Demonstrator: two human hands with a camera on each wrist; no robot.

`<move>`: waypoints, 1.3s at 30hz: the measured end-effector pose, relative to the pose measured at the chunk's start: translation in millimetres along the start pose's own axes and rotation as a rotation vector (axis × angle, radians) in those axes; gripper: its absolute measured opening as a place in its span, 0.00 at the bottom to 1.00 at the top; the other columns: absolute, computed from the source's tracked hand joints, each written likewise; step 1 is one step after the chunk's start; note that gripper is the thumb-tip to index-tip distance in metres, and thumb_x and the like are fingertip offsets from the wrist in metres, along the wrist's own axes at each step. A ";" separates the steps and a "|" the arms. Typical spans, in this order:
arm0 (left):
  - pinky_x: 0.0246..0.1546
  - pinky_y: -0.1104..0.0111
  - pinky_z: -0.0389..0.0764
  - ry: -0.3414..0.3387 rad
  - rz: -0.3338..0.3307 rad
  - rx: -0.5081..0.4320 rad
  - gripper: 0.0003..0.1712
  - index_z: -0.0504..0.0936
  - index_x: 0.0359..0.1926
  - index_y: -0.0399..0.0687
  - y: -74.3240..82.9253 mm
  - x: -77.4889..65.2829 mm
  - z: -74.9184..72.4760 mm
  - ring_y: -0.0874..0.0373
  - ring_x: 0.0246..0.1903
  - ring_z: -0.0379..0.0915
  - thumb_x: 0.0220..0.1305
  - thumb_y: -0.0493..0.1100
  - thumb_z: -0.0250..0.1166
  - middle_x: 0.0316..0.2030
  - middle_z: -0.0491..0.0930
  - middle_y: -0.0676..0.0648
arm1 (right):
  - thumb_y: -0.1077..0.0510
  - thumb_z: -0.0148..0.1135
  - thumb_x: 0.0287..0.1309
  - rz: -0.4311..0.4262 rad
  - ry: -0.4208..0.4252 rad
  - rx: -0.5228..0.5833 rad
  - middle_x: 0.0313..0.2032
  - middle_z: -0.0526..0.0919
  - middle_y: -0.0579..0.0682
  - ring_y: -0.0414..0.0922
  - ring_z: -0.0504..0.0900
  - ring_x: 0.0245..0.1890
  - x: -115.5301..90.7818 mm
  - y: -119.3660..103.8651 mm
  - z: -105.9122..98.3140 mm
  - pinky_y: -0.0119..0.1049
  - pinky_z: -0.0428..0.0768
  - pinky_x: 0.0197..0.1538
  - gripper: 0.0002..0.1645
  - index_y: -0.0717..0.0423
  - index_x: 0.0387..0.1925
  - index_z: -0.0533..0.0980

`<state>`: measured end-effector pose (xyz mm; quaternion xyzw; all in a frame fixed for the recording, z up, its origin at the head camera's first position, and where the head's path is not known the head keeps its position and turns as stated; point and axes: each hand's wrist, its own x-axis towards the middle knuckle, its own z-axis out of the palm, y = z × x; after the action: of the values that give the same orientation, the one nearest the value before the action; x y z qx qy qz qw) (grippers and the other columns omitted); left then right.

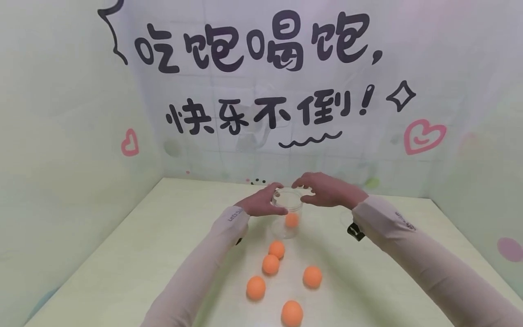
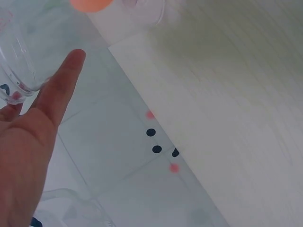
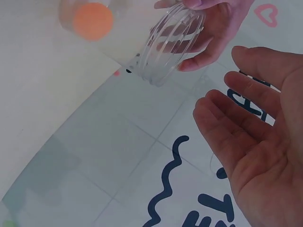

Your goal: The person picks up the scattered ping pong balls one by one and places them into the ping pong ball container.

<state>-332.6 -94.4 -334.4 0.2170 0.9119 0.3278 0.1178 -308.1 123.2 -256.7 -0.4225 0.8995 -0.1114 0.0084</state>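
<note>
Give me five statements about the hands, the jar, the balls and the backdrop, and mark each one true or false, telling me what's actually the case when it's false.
1. The left hand holds the clear jar. True.
2. The right hand grips a ball. False: it holds nothing and is beside the jar.
3. One orange ball is inside the jar. True.
4. Only three balls lie outside the jar. False: five orange balls do.
5. The backdrop carries dark writing. True.
</note>
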 end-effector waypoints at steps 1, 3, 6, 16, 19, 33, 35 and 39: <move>0.59 0.54 0.70 0.000 -0.004 0.003 0.46 0.54 0.70 0.51 -1.1 0.2 -0.1 0.50 0.61 0.66 0.57 0.56 0.67 0.64 0.66 0.43 | 0.62 0.60 0.58 -0.004 0.002 0.004 0.52 0.79 0.58 0.54 0.80 0.49 -2.1 -0.6 1.0 0.43 0.80 0.49 0.22 0.61 0.55 0.75; 0.59 0.54 0.70 0.001 -0.012 0.005 0.47 0.54 0.70 0.51 -2.9 0.5 -0.5 0.51 0.61 0.66 0.56 0.57 0.67 0.64 0.66 0.43 | 0.63 0.60 0.58 -0.019 0.005 0.007 0.51 0.79 0.58 0.52 0.80 0.48 -5.9 -1.4 3.6 0.42 0.80 0.48 0.21 0.61 0.54 0.75; 0.59 0.54 0.70 0.005 -0.023 0.004 0.48 0.53 0.71 0.52 -5.3 0.3 -1.2 0.50 0.61 0.66 0.55 0.57 0.67 0.64 0.66 0.43 | 0.62 0.61 0.57 -0.036 0.009 0.008 0.51 0.80 0.57 0.50 0.80 0.47 -11.3 -3.2 8.4 0.41 0.81 0.47 0.21 0.60 0.54 0.75; 0.59 0.52 0.70 -0.009 -0.018 -0.043 0.48 0.53 0.71 0.51 -8.6 -1.3 1.1 0.48 0.62 0.66 0.56 0.56 0.67 0.66 0.65 0.41 | 0.62 0.61 0.57 -0.027 -0.005 -0.010 0.49 0.79 0.51 0.45 0.79 0.43 -30.5 -10.9 21.0 0.41 0.77 0.49 0.20 0.58 0.53 0.76; 0.59 0.53 0.71 -0.006 -0.004 -0.048 0.47 0.53 0.70 0.50 -9.3 -1.2 1.9 0.47 0.61 0.68 0.56 0.55 0.68 0.65 0.65 0.39 | 0.62 0.61 0.58 -0.007 -0.040 0.008 0.50 0.79 0.50 0.46 0.79 0.46 -35.9 -13.4 26.1 0.42 0.77 0.51 0.20 0.55 0.53 0.76; 0.58 0.51 0.70 0.014 -0.044 -0.016 0.48 0.54 0.70 0.53 -4.2 2.5 2.4 0.48 0.60 0.67 0.54 0.57 0.68 0.64 0.66 0.42 | 0.61 0.62 0.57 -0.034 -0.147 0.031 0.49 0.79 0.49 0.46 0.82 0.46 -56.8 -16.4 52.3 0.40 0.78 0.51 0.20 0.55 0.53 0.76; 0.58 0.51 0.70 0.017 -0.047 -0.007 0.48 0.54 0.70 0.53 -3.3 3.4 2.8 0.49 0.60 0.67 0.54 0.58 0.68 0.64 0.67 0.42 | 0.60 0.62 0.57 -0.040 -0.158 0.032 0.49 0.79 0.48 0.46 0.82 0.46 -58.7 -16.8 56.3 0.39 0.78 0.50 0.19 0.55 0.52 0.76; 0.58 0.51 0.70 0.017 -0.049 -0.010 0.48 0.54 0.70 0.54 -2.3 3.9 3.3 0.49 0.60 0.68 0.54 0.58 0.68 0.64 0.66 0.42 | 0.61 0.62 0.57 -0.053 -0.172 0.037 0.48 0.79 0.50 0.47 0.82 0.46 -60.4 -18.0 63.4 0.38 0.78 0.50 0.19 0.56 0.52 0.76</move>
<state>-335.6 -92.3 -338.7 0.1913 0.9163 0.3311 0.1192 -248.7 145.8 -319.6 -0.4537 0.8818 -0.0913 0.0906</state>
